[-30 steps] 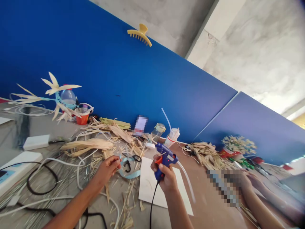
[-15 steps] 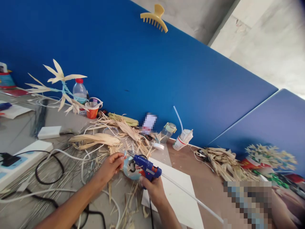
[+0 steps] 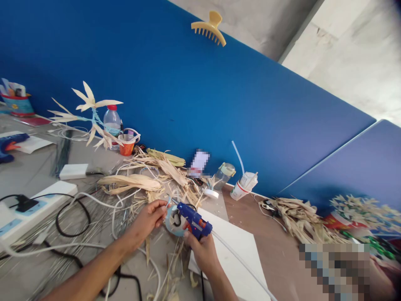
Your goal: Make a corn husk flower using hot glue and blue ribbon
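My right hand [image 3: 200, 251] is wrapped round a blue glue gun [image 3: 194, 220], its nozzle pointing up and left. A long translucent stick trails from the gun's back end. My left hand [image 3: 156, 215] is closed in a pinch near the nozzle, on a small light blue piece [image 3: 169, 200]. Behind the gun, a roll of light blue tape [image 3: 173, 223] is partly hidden. Dried husks [image 3: 130, 184] lie beyond my hands, and white paper [image 3: 233, 246] lies beneath the gun and to its right.
A power strip [image 3: 34, 213], cables and thin wires spread over the left. Toward the blue partition [image 3: 188, 100] stand a husk flower, a bottle [image 3: 112, 121], an orange cup [image 3: 126, 146], a jar [image 3: 224, 175] and a white cup [image 3: 240, 189]. More husks [image 3: 300, 215] lie right, near another person's arm.
The view has shifted slightly, so most things appear farther right. My left hand and the glue gun stay close together, with the same holds.
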Action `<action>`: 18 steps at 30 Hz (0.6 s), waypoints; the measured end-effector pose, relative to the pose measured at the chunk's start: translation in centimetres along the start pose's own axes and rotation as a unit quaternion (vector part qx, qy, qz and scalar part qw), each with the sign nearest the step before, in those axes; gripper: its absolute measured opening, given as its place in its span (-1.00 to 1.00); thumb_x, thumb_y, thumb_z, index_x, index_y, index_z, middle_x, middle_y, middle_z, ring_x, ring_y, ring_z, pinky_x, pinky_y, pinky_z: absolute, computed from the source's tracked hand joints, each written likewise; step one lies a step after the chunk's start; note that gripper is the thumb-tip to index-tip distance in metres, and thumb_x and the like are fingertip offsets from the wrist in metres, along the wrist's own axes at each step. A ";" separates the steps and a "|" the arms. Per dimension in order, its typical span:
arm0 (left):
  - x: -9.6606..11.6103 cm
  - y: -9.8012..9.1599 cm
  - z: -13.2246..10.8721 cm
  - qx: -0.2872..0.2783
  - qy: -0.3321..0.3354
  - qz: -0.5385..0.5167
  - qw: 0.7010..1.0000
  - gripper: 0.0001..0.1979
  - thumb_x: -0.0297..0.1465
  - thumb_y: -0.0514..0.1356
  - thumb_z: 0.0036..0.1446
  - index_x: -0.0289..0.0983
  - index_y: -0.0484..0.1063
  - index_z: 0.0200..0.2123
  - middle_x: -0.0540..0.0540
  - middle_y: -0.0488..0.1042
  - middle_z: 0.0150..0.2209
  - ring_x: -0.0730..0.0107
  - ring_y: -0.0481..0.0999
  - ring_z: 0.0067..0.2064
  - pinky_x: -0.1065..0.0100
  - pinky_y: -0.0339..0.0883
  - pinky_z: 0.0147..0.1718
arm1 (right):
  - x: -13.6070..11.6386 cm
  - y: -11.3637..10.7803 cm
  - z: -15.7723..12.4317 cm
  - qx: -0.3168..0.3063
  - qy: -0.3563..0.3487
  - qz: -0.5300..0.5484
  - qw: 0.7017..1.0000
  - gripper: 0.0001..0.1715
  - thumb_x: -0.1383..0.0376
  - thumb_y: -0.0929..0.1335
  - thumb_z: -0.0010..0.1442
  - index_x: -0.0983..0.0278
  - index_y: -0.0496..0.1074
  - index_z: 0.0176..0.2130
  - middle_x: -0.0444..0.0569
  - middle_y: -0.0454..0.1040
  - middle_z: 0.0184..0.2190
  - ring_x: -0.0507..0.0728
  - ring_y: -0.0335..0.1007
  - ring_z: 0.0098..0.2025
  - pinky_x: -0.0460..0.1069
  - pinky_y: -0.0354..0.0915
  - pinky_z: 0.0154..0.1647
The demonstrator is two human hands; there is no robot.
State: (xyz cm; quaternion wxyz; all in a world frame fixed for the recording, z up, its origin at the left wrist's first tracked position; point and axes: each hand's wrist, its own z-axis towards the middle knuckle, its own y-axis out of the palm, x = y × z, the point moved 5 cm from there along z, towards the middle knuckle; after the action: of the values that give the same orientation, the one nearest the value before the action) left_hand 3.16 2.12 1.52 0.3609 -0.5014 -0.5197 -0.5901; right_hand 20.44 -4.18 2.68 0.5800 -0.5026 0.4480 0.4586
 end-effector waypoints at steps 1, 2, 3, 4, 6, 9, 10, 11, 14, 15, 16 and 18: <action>0.0 0.0 0.0 0.000 -0.001 -0.001 1.000 -0.68 -0.14 0.23 -0.07 -0.30 0.40 -0.40 0.10 0.26 -0.63 0.60 0.09 -0.67 0.44 -0.09 -0.64 | 0.1 0.0 0.0 -0.001 0.004 -0.011 1.000 -0.76 0.19 0.41 -0.01 0.28 0.48 -0.32 -0.15 0.37 -0.58 0.03 0.23 -0.54 -0.07 0.23 -0.49; 0.1 0.0 0.0 0.001 -0.002 -0.002 1.000 -0.69 -0.15 0.23 -0.07 -0.30 0.40 -0.41 0.09 0.27 -0.62 0.60 0.09 -0.67 0.44 -0.10 -0.65 | 0.3 0.0 0.0 -0.002 0.005 -0.021 1.000 -0.76 0.20 0.40 0.00 0.28 0.48 -0.31 -0.15 0.39 -0.56 0.04 0.24 -0.53 -0.06 0.25 -0.46; 0.1 0.0 0.0 0.002 -0.002 -0.003 1.000 -0.70 -0.15 0.23 -0.08 -0.30 0.40 -0.43 0.09 0.27 -0.62 0.60 0.10 -0.67 0.44 -0.10 -0.65 | 0.4 0.0 0.0 -0.002 0.005 -0.032 0.999 -0.78 0.21 0.40 0.00 0.27 0.48 -0.31 -0.13 0.41 -0.54 0.06 0.28 -0.50 -0.04 0.27 -0.42; 0.1 0.1 0.0 0.003 -0.001 -0.004 1.000 -0.71 -0.16 0.23 -0.08 -0.30 0.40 -0.44 0.08 0.28 -0.63 0.61 0.10 -0.68 0.44 -0.10 -0.65 | 0.6 0.0 0.0 -0.001 0.003 -0.042 0.999 -0.79 0.22 0.40 0.01 0.27 0.48 -0.30 -0.11 0.44 -0.49 0.08 0.31 -0.46 -0.02 0.29 -0.36; 0.0 0.0 0.1 0.002 0.002 -0.007 1.000 -0.71 -0.17 0.24 -0.08 -0.30 0.41 -0.43 0.08 0.29 -0.63 0.60 0.11 -0.68 0.44 -0.10 -0.65 | 0.9 0.0 0.0 -0.001 -0.003 -0.057 0.998 -0.80 0.24 0.39 0.01 0.26 0.49 -0.29 -0.07 0.49 -0.40 0.14 0.38 -0.35 0.02 0.30 -0.24; -0.2 0.0 0.1 -0.004 0.005 -0.009 1.000 -0.70 -0.17 0.24 -0.07 -0.31 0.43 -0.40 0.07 0.30 -0.62 0.60 0.12 -0.67 0.44 -0.10 -0.66 | 1.3 -0.1 0.0 -0.004 -0.003 -0.072 0.997 -0.79 0.25 0.38 0.04 0.25 0.50 -0.27 -0.03 0.52 -0.33 0.19 0.41 -0.27 0.07 0.29 -0.15; -0.3 0.0 0.1 -0.006 0.006 -0.008 1.000 -0.70 -0.17 0.23 -0.05 -0.31 0.43 -0.40 0.07 0.31 -0.61 0.61 0.12 -0.67 0.44 -0.10 -0.65 | 1.3 -0.1 0.0 -0.003 -0.002 -0.076 0.997 -0.79 0.25 0.38 0.04 0.25 0.50 -0.26 -0.03 0.52 -0.33 0.20 0.41 -0.26 0.07 0.29 -0.14; -0.3 -0.1 0.1 -0.007 0.006 -0.006 1.000 -0.70 -0.17 0.23 -0.04 -0.32 0.43 -0.41 0.06 0.31 -0.60 0.61 0.13 -0.67 0.44 -0.09 -0.64 | 1.3 -0.1 0.0 -0.002 -0.001 -0.078 0.997 -0.79 0.25 0.38 0.05 0.25 0.49 -0.26 -0.03 0.52 -0.33 0.20 0.41 -0.26 0.08 0.29 -0.13; -0.3 -0.2 0.0 0.002 0.006 -0.010 1.000 -0.68 -0.15 0.23 -0.03 -0.32 0.43 -0.44 0.05 0.31 -0.59 0.62 0.12 -0.66 0.44 -0.10 -0.64 | 1.1 0.0 0.0 -0.006 0.003 -0.075 0.997 -0.80 0.24 0.37 0.05 0.26 0.49 -0.27 -0.03 0.53 -0.33 0.19 0.41 -0.28 0.07 0.30 -0.15; -0.2 -0.2 0.0 0.006 0.005 -0.016 1.000 -0.67 -0.14 0.24 -0.05 -0.33 0.43 -0.45 0.05 0.31 -0.59 0.62 0.11 -0.66 0.44 -0.11 -0.64 | 1.0 0.1 0.0 -0.007 0.002 -0.077 0.997 -0.80 0.24 0.37 0.05 0.26 0.49 -0.27 -0.03 0.53 -0.33 0.19 0.42 -0.27 0.06 0.31 -0.15; -0.2 -0.2 0.0 0.008 0.003 -0.023 1.000 -0.66 -0.13 0.25 -0.06 -0.33 0.43 -0.46 0.05 0.31 -0.59 0.62 0.10 -0.66 0.44 -0.11 -0.64 | 0.9 0.1 -0.1 -0.005 0.000 -0.085 0.996 -0.79 0.24 0.37 0.05 0.26 0.48 -0.27 -0.03 0.53 -0.32 0.20 0.42 -0.26 0.06 0.30 -0.13; -0.2 -0.2 0.0 0.013 -0.004 -0.042 0.999 -0.64 -0.12 0.27 -0.09 -0.34 0.43 -0.46 0.04 0.32 -0.59 0.63 0.10 -0.65 0.45 -0.11 -0.64 | 0.8 0.0 -0.1 0.005 -0.003 -0.115 0.993 -0.78 0.23 0.37 0.05 0.27 0.48 -0.26 -0.01 0.53 -0.31 0.21 0.42 -0.23 0.06 0.29 -0.11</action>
State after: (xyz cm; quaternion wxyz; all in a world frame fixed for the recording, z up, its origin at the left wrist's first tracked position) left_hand 3.04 2.10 1.26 0.3404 -0.4771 -0.5488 -0.5961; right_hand 20.62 -4.26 1.86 0.6324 -0.5465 0.3878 0.3886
